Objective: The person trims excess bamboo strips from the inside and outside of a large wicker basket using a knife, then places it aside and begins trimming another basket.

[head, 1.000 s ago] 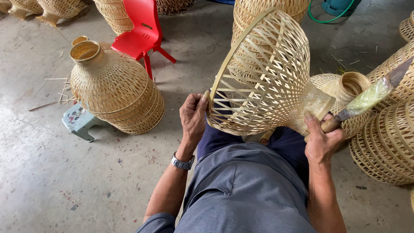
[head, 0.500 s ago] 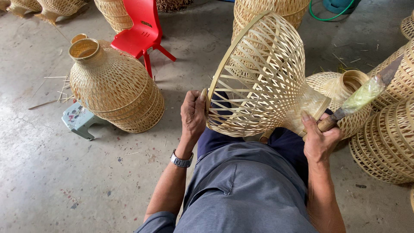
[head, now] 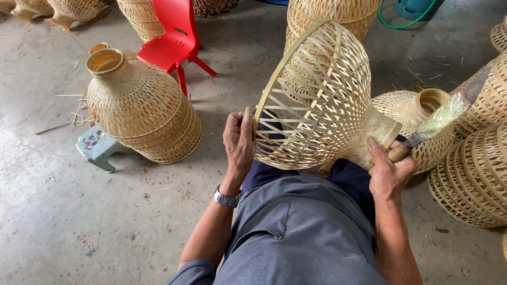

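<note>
A bell-shaped woven bamboo basket [head: 322, 100] lies tilted across my lap, its wide open rim facing left and its narrow neck to the right. My left hand [head: 238, 143] grips the rim at its lower left edge, thumb up along the hoop. My right hand [head: 390, 170] holds a knife [head: 443, 119] by its wooden handle, the wrapped blade pointing up and right, while the fingers press against the basket's neck.
A stack of finished woven baskets [head: 142, 113] stands at left beside a small grey stool [head: 97, 149]. A red plastic chair [head: 177, 39] is behind it. More baskets [head: 475, 174] crowd the right side and another [head: 332, 13] stands behind. Bamboo slivers litter the concrete floor.
The basket has tipped slightly more upright and rotated a little in my hands. Both hands keep their hold; the knife blade has shifted slightly.
</note>
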